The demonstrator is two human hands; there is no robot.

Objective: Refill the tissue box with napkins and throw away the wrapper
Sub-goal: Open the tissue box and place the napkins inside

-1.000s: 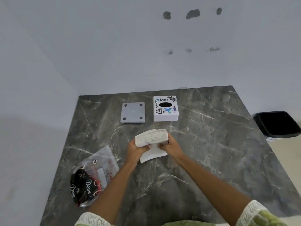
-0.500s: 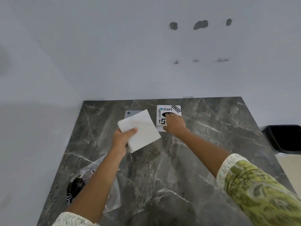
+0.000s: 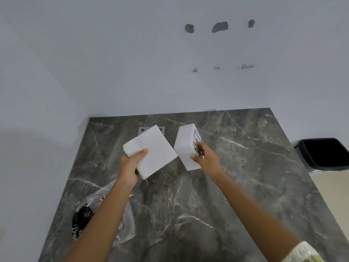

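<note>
Wrapper (image 3: 98,222) lies empty on the bench (image 3: 236,186) – left hand (image 3: 130,167) fingers grip the napkin stack (image 3: 151,152), right hand (image 3: 205,157) has just lifted and tipped the tissue box (image 3: 186,148) off the bench – loading comes next; bin (image 3: 324,154) waits far right.

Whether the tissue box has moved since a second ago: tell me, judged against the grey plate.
Yes. The tissue box stood flat right of the grey plate; now the right hand holds it tipped on edge, nearer the person.

Pale pitted wall (image 3: 170,63), dark marble table (image 3: 236,186), beige floor (image 3: 332,188)
</note>
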